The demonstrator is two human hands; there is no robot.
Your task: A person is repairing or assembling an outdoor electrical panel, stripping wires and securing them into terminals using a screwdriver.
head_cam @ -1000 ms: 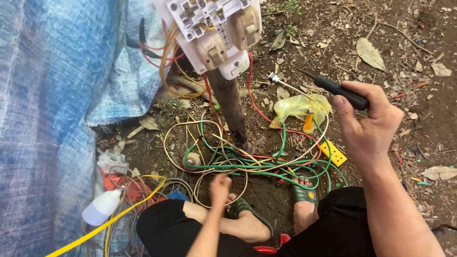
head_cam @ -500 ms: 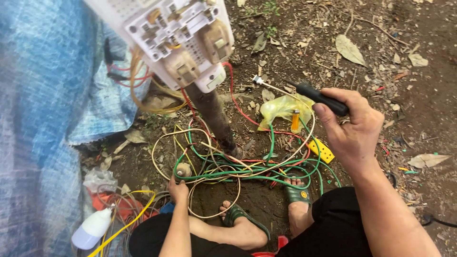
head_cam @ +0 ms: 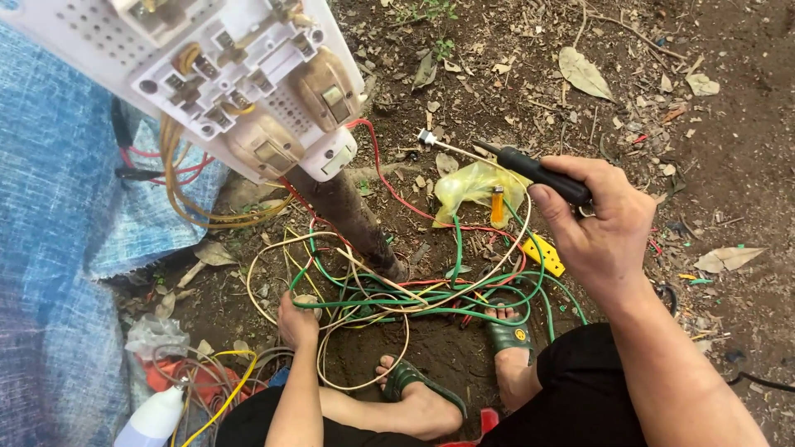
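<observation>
My right hand (head_cam: 600, 223) is shut on a black-handled screwdriver (head_cam: 530, 170) whose thin metal shaft points left over the dirt. My left hand (head_cam: 296, 321) reaches down to the ground and grips a small roll among a tangle of green, cream and red wires (head_cam: 414, 290). A white electrical panel (head_cam: 224, 74) with exposed switch backs and brass terminals fills the upper left, mounted on a brown post (head_cam: 348, 219). Yellow and red wires run from it.
A blue tarp (head_cam: 58, 248) covers the left side. A yellow plastic bag (head_cam: 468, 186) and a yellow block (head_cam: 542, 255) lie on the dirt. My feet in green sandals (head_cam: 509, 335) rest by the wires. A white bottle (head_cam: 153, 418) lies bottom left.
My left hand moved left and down onto the wire tangle. My right hand with the screwdriver lowered slightly. The view drew closer to the panel.
</observation>
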